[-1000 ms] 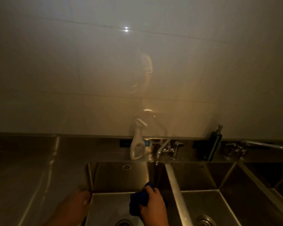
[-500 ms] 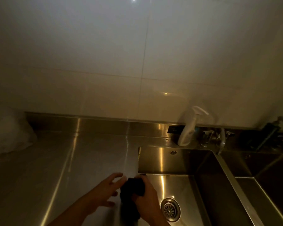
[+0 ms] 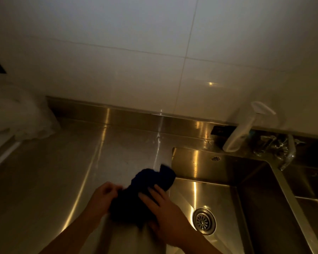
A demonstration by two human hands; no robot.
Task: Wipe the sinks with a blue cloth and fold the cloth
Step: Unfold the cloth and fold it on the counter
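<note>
Two hands hold the blue cloth (image 3: 145, 187), bunched over the steel counter (image 3: 62, 171) at the sink's (image 3: 218, 195) left rim. The left hand (image 3: 103, 198) pinches one edge with curled fingers and the right hand (image 3: 167, 211) clasps the other side. It looks soft, light and limp, so corners seem the best hold for folding. The room is dim and tiled, with a spray bottle (image 3: 240, 132) at the counter's back edge.

Blurred faucet (image 3: 291, 150), edge-cropped right sink (image 3: 312, 182)
</note>
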